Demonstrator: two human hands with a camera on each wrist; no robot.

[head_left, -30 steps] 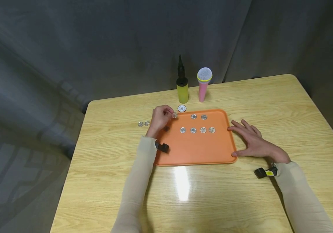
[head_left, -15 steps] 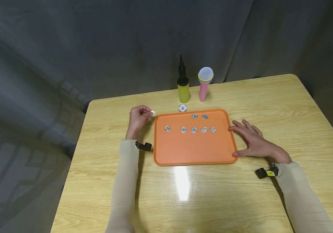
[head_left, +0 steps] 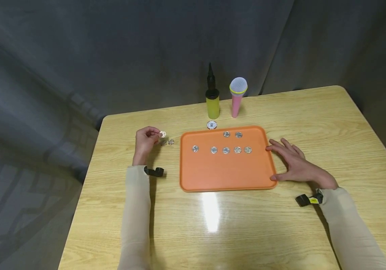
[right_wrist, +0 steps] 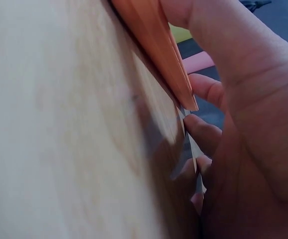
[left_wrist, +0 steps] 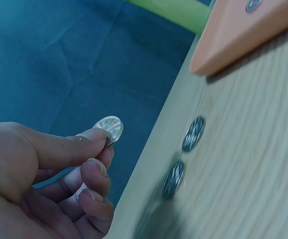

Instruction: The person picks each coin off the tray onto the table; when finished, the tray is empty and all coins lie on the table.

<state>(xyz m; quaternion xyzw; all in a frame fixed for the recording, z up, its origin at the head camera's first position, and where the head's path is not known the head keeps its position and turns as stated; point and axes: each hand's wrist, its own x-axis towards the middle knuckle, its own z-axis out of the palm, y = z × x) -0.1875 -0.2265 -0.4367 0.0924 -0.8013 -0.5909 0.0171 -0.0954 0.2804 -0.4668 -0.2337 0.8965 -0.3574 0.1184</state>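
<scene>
Glinting, the pinched coin (left_wrist: 112, 126) seems illegibly stamped.

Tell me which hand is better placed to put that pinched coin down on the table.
Probably the left hand: it pinches the coin, near two loose coins beside the orange tray. The right hand is at the tray's opposite edge, away from them.

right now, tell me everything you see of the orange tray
The orange tray is a shallow rectangle with rounded corners and a raised rim, smooth and plastic-looking. It lies flat on the wood-grain table. Seven silvery coins lie on it: two near the far edge, five in a nearer row. The right hand touches its right edge with thumb and a finger.
</scene>
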